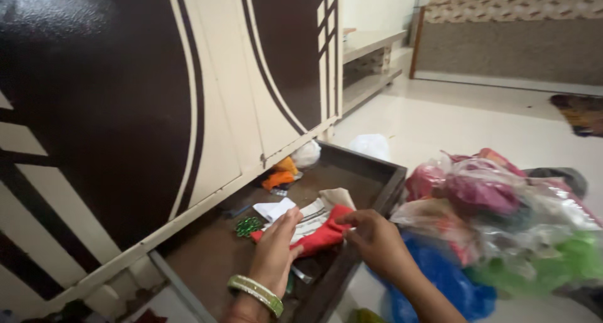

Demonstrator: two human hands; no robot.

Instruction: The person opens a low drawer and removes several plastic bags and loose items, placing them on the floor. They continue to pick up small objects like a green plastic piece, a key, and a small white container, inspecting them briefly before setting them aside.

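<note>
Pinching the red cloth (317, 238) between them — left hand (276, 251), right hand (374, 238), each grip closed on it — above the drawer (377, 172).

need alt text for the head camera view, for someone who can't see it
Two bare hands, the left hand wearing a green and gold bangle and the right hand, grip a red cloth over an open brown drawer at the base of a dark brown and cream wardrobe. A heap of clothes in clear plastic bags lies on the pale floor to the right.
</note>
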